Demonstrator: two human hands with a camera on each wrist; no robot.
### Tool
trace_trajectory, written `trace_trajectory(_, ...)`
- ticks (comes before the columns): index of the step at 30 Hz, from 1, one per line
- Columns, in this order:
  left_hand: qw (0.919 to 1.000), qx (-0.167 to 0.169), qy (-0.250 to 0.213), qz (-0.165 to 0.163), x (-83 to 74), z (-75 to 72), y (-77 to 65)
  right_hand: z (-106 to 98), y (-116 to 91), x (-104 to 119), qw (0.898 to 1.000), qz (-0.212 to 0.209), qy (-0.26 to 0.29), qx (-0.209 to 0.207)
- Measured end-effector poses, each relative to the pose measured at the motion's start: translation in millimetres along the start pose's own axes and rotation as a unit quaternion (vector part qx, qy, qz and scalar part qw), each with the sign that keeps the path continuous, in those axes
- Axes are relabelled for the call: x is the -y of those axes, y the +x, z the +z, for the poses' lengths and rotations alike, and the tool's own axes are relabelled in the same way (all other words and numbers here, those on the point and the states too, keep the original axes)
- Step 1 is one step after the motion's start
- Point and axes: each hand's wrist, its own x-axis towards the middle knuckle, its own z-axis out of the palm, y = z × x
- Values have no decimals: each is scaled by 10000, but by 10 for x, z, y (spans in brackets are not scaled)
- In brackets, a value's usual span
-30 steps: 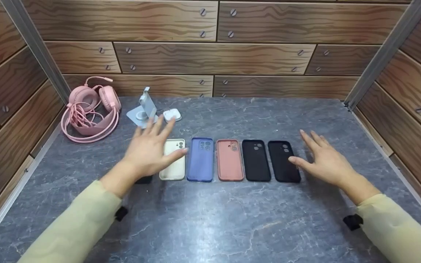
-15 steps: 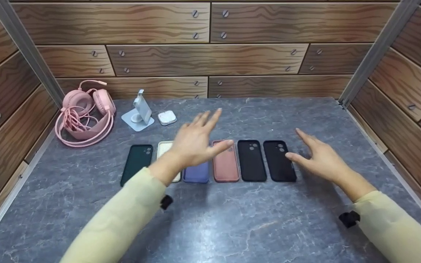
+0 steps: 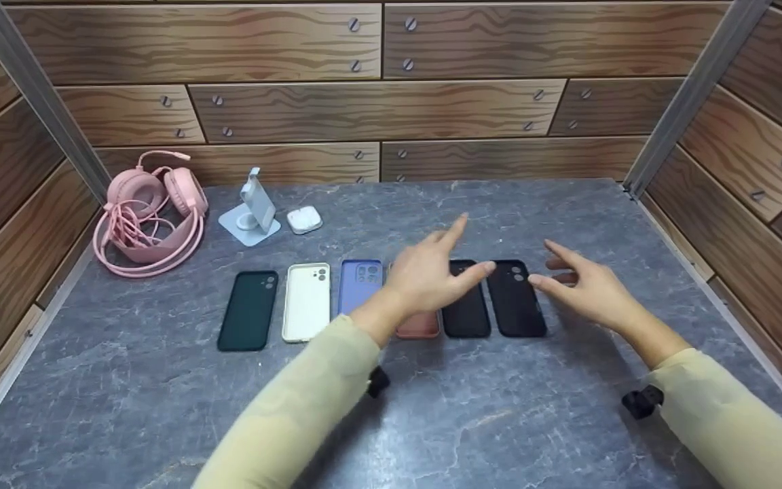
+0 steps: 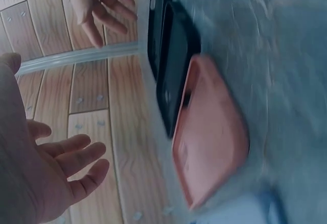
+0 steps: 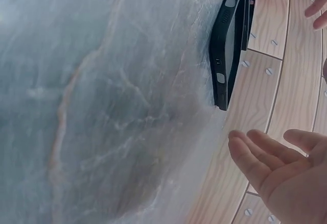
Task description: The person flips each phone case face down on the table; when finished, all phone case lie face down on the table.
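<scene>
Phone cases lie in a row on the grey marbled table. From the left come a dark green case [image 3: 248, 312], a white case [image 3: 307, 305] and a blue-violet case [image 3: 358, 292]. A pink case [image 3: 419, 326] follows, then a black case [image 3: 467, 314] and a second black case [image 3: 517, 302] at the right end. Over the pink case hangs my left hand [image 3: 425, 275], fingers loosely spread, holding nothing and covering most of that case. My right hand [image 3: 593, 292] hovers just right of the end black case, also holding nothing, its fingers slightly bent.
Pink headphones [image 3: 138, 190] with a bundled cord stand at the back left. Beside them are a pale blue folding stand [image 3: 260, 207] and a small white square item [image 3: 304, 220]. Wood-patterned panels [image 3: 377, 109] wall in the back and both sides.
My left hand has swept right along the row, from beside the white case to over the pink one, uncovering the dark green and white cases. The right hand stays near the end black case.
</scene>
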Motion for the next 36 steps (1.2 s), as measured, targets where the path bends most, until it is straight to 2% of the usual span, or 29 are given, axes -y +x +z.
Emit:
trace_trajectory(6,9973,54,-713,-187,-61,251,100,10,26,-44,9998,121,92,143)
trace_trajectory(11,9895,25,-1387,-413,-105,414,158,30,61,-66,9971,239,659,312)
trace_trajectory(14,9755,7,-2100,-649,-125,506,187,43,86,-79,9944,303,917,427)
trace_trajectory(19,9406,63,-3173,-1205,-140,644,208,67,125,-101,9924,340,1038,566)
trace_trajectory(21,9329,67,-3351,-1318,-138,692,213,77,142,-110,9918,343,1080,597)
trace_trajectory(23,9286,75,-3437,-1393,-136,738,220,91,159,-122,9911,342,1127,622)
trace_trajectory(29,9307,68,-3329,-1515,-125,830,244,141,224,-185,9874,378,1331,771)
trace_trajectory(33,9387,36,-3142,-1414,-124,872,264,169,257,-243,9858,412,1410,814)
trace_trajectory(36,9492,124,-2855,-1320,-131,905,266,176,265,-288,9864,408,1345,849)
